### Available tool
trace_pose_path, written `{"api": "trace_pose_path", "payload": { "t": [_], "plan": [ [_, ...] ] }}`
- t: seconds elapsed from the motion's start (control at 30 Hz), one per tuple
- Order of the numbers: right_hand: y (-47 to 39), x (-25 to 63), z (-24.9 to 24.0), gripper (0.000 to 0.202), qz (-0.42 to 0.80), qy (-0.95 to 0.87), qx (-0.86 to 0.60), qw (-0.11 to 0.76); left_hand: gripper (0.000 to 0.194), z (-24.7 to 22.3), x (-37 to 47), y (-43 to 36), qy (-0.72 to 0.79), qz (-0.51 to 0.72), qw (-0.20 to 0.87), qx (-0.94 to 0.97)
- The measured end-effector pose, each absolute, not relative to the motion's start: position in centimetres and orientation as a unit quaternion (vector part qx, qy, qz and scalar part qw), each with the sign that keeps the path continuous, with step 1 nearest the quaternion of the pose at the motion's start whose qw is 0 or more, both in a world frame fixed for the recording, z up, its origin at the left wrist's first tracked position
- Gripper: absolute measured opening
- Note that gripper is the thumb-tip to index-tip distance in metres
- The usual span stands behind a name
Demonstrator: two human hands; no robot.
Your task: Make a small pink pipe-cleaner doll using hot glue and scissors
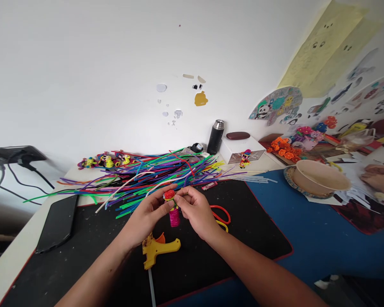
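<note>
- A person's left hand (149,213) pinches a small red-and-pink figure (174,217) between thumb and fingers.
- The right hand (195,209), fingers curled, grips the figure's other side.
- The figure is held above a black mat (249,226), just beyond a yellow glue gun (161,248).
- Colorful pipe cleaners (141,174) lie heaped behind the hands.
- A phone (57,224) rests at left.

No lettering can be read. From the centre of the view, the pale yellow sheets (323,53) at two o'clock show small marks, too blurred to make out; pale marks on the small pink packet (210,186) at five o'clock are too small to tell.
</note>
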State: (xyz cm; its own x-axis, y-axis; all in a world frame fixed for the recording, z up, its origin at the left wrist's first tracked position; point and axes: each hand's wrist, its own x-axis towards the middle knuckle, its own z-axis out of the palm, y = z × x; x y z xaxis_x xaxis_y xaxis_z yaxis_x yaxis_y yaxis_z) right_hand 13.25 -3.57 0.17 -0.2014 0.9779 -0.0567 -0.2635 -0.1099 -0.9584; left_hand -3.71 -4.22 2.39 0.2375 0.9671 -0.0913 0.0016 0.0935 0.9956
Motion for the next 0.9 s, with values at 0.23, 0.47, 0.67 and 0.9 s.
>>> {"api": "trace_pose_path", "payload": {
  "t": [0.23, 0.47, 0.67, 0.9],
  "plan": [
    [-3.71, 13.03, 0.12, 0.038, 0.634, -0.450, -0.392, 0.492, 0.056, 2.15, -3.68, -4.12, 0.468, 0.421, 0.571, 0.527],
    [-3.59, 13.04, -0.08, 0.038, 0.636, -0.450, -0.388, 0.493, 0.053, 1.93, -3.58, -3.92, 0.474, 0.434, 0.571, 0.510],
    [-3.71, 13.20, -0.01, 0.042, 0.636, -0.441, -0.390, 0.499, 0.054, 1.77, -3.49, -3.78, 0.472, 0.454, 0.587, 0.476],
    [-4.12, 13.22, 0.13, 0.044, 0.621, -0.446, -0.387, 0.516, 0.056, 1.84, -3.33, -3.87, 0.469, 0.461, 0.602, 0.452]
  ]
}}
